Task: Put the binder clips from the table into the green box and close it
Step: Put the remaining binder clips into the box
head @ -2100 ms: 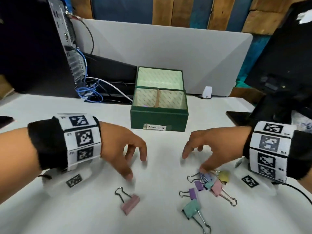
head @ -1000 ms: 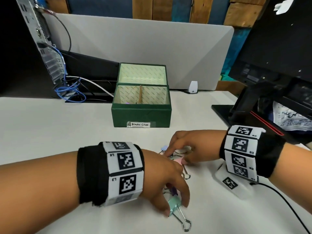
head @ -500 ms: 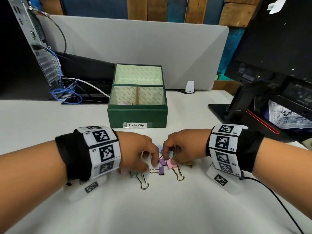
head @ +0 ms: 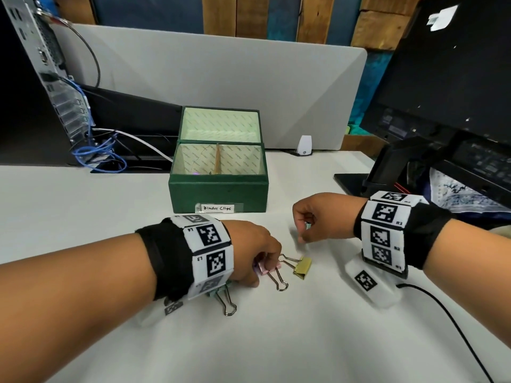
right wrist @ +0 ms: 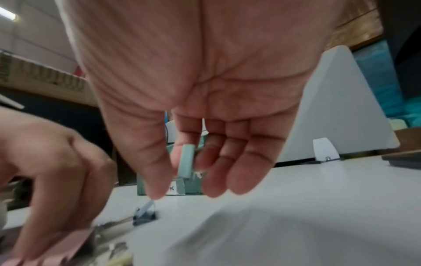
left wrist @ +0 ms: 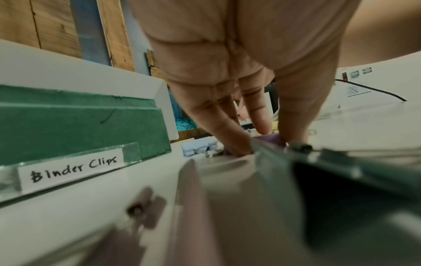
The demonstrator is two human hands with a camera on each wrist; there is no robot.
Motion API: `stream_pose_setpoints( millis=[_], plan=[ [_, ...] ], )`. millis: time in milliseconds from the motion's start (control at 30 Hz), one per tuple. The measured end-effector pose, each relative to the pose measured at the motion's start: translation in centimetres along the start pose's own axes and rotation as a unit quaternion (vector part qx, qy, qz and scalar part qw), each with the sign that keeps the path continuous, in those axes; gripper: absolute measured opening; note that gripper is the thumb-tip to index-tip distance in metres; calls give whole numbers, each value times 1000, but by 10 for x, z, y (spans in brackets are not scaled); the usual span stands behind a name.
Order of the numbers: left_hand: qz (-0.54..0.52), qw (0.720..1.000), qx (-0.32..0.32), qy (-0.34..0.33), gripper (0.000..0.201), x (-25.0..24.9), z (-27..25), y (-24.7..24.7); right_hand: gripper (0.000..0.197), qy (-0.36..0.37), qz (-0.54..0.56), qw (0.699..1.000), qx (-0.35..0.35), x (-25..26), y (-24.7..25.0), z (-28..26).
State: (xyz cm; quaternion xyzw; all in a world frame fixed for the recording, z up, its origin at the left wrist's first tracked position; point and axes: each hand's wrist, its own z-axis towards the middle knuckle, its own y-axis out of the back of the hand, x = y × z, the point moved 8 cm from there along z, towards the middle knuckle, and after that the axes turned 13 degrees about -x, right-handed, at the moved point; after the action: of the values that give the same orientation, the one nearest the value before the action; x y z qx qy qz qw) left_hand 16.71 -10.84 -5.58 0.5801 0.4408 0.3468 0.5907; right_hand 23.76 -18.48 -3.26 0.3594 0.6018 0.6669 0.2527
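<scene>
Under the right hand (right wrist: 193, 100), a teal clip (right wrist: 187, 161), nearly hidden overhead.

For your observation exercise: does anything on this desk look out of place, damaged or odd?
Nothing stands out. The green box sits square with its lid open, and loose binder clips, such as the gold one, lie on the white table.

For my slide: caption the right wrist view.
Right hand pinching a teal binder clip above the table.
</scene>
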Motion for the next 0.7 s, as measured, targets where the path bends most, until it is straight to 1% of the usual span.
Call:
stream_pose_setpoints(
  millis=[67,167,233,267,300,400,433,500,533,567,600,700],
  plan=[
    [-15,1000,0,21,36,4,0,0,22,15,-20,1000,-7,1,-1,0],
    [-12,999,-9,48,56,10,0,0,22,34,-2,999,-42,11,9,2],
    [10,998,-25,65,66,15,0,2,15,35,39,993,-101,18,28,5],
    [25,997,-27,71,67,17,-1,3,11,36,62,987,-141,22,42,8],
    [37,996,-19,73,62,19,-1,2,9,39,84,979,-184,25,56,10],
    [23,998,14,58,32,19,-1,-3,5,55,134,942,-303,34,99,22],
    [17,998,18,53,25,18,-2,-4,5,62,149,928,-335,37,110,27],
    [13,999,16,43,19,16,-1,-5,5,78,179,904,-380,44,123,37],
    [11,999,13,39,17,15,-1,-5,4,84,186,899,-387,48,125,44],
    [10,999,13,37,16,14,-1,-4,4,86,182,902,-382,52,122,51],
    [8,999,15,36,16,14,-1,-4,9,85,165,913,-364,56,116,59],
    [1,999,18,31,18,14,-2,-3,20,66,67,964,-248,57,80,82]
  ],
)
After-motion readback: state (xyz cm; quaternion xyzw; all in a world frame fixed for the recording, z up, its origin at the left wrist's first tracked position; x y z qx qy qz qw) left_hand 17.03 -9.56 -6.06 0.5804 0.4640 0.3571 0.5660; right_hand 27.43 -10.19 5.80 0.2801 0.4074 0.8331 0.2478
